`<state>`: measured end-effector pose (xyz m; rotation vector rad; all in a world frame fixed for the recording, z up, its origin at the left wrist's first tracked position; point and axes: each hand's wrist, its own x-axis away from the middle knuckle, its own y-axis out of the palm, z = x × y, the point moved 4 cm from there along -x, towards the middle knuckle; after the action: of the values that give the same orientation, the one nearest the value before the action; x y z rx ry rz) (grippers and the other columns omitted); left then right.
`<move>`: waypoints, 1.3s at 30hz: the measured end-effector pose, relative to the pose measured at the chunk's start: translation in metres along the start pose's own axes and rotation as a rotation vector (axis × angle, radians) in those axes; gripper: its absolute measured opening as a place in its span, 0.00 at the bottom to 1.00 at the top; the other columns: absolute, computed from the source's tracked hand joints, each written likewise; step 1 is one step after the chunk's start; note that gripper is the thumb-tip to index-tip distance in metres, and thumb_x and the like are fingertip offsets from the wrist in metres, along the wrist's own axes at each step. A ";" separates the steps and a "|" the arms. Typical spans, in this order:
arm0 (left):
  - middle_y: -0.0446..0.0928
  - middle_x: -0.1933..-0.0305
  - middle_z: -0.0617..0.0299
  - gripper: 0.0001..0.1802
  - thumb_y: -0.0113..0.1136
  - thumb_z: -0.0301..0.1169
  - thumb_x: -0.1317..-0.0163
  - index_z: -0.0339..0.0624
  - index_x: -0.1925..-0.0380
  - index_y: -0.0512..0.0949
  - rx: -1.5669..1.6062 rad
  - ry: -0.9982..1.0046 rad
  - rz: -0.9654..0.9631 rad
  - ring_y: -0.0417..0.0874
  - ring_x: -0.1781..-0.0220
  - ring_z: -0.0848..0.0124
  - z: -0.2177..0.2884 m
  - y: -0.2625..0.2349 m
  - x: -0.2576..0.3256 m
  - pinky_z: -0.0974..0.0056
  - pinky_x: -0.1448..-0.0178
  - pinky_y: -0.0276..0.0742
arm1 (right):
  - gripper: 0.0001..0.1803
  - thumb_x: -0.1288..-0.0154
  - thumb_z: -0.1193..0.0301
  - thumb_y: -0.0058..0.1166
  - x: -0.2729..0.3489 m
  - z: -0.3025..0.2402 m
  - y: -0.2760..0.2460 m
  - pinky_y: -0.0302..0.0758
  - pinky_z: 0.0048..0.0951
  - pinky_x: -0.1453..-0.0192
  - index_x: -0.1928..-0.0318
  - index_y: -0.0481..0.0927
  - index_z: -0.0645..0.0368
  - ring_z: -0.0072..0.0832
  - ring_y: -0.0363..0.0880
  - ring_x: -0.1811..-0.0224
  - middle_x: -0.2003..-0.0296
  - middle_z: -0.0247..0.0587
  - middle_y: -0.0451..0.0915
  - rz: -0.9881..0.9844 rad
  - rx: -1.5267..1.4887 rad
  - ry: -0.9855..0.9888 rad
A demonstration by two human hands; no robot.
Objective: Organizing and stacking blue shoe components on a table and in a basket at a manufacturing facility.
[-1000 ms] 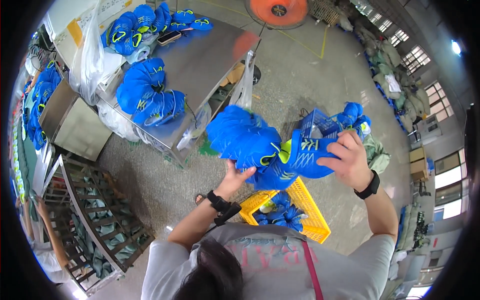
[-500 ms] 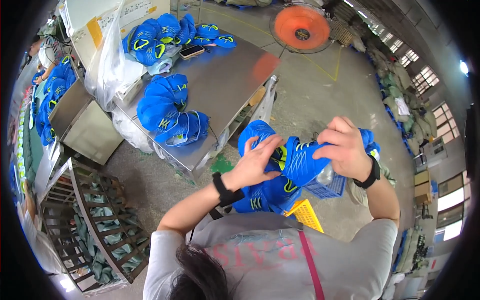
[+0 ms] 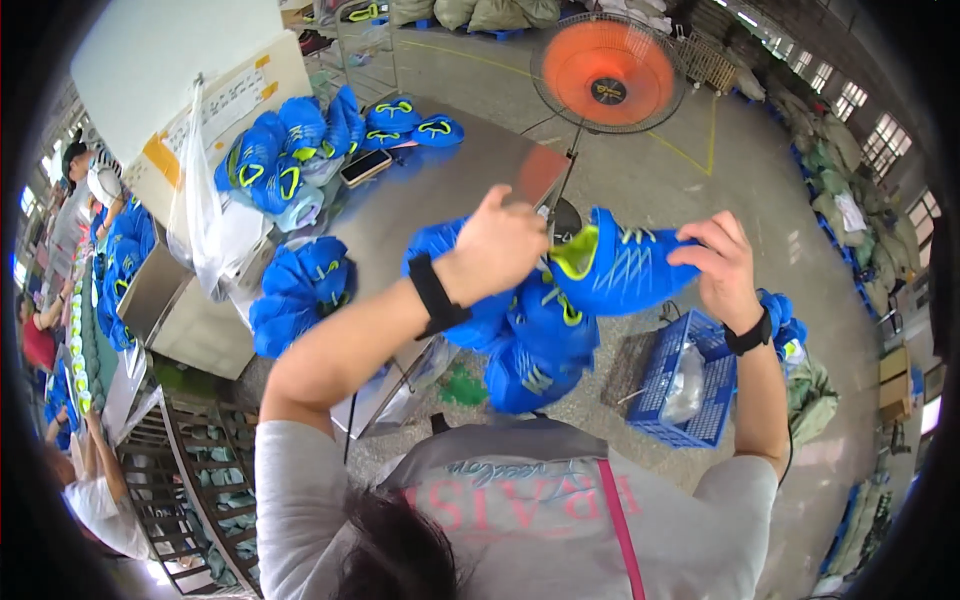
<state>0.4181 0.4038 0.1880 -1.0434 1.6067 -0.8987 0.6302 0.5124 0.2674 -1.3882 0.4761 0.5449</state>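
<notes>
My right hand [image 3: 727,270] pinches the toe of a blue shoe upper [image 3: 625,268] with white laces and a yellow-green lining, held sideways in front of me. Its open collar faces my left hand [image 3: 503,240]. Those left fingers are curled by the collar, over a bunch of similar blue uppers [image 3: 540,365]; what they grip is hidden. The bunch hangs before my chest, its uppers pressed into each other. Black bands circle both wrists.
On the metal table [image 3: 420,190] lie more blue uppers [image 3: 300,290] and a phone [image 3: 366,168]. A blue crate [image 3: 690,390] with a clear plastic bag stands at right. Beyond is an orange fan [image 3: 607,75]. A slatted rack [image 3: 205,480] and several people are at left.
My left hand has lifted and curled its fingers. The upper in my right hand has risen and turned, its collar now showing. My view has shifted, revealing the blue crate more fully.
</notes>
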 end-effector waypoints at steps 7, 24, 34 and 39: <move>0.79 0.72 0.53 0.10 0.52 0.30 0.51 0.40 0.72 0.81 0.460 -0.327 -0.110 0.79 0.67 0.56 -0.094 0.033 -0.087 0.59 0.64 0.73 | 0.17 0.38 0.62 0.48 0.156 0.089 0.172 0.72 0.37 0.50 0.51 0.76 0.55 0.44 0.75 0.54 0.56 0.48 0.78 -0.860 -0.737 0.329; 0.76 0.71 0.62 0.15 0.47 0.21 0.48 0.35 0.61 0.78 0.780 -0.568 0.139 0.74 0.70 0.74 -0.175 -0.038 -0.088 0.69 0.65 0.70 | 0.52 0.50 0.27 0.33 -0.083 0.085 0.363 0.64 0.60 0.44 0.32 0.34 0.38 0.54 0.64 0.41 0.44 0.61 0.59 -0.193 -2.248 0.994; 0.75 0.62 0.65 0.09 0.45 0.23 0.38 0.43 0.60 0.74 1.798 -1.373 0.967 0.74 0.61 0.72 -0.118 0.231 0.080 0.66 0.57 0.72 | 0.31 0.37 0.46 0.45 -0.137 0.104 0.396 0.71 0.33 0.55 0.46 0.69 0.58 0.27 0.74 0.57 0.56 0.38 0.75 -0.195 -1.447 1.051; 0.70 0.66 0.65 0.06 0.43 0.25 0.36 0.47 0.64 0.70 2.127 -1.906 0.773 0.75 0.62 0.68 -0.062 0.320 0.097 0.60 0.57 0.75 | 0.37 0.48 0.52 0.58 -0.071 0.041 0.409 0.57 0.56 0.40 0.40 0.65 0.55 0.50 0.55 0.36 0.39 0.51 0.60 -0.632 -0.589 0.280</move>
<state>0.2779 0.4318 -0.1208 0.5156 -0.8516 -0.2177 0.3224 0.5876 -0.0040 -2.0812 0.0678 -0.0467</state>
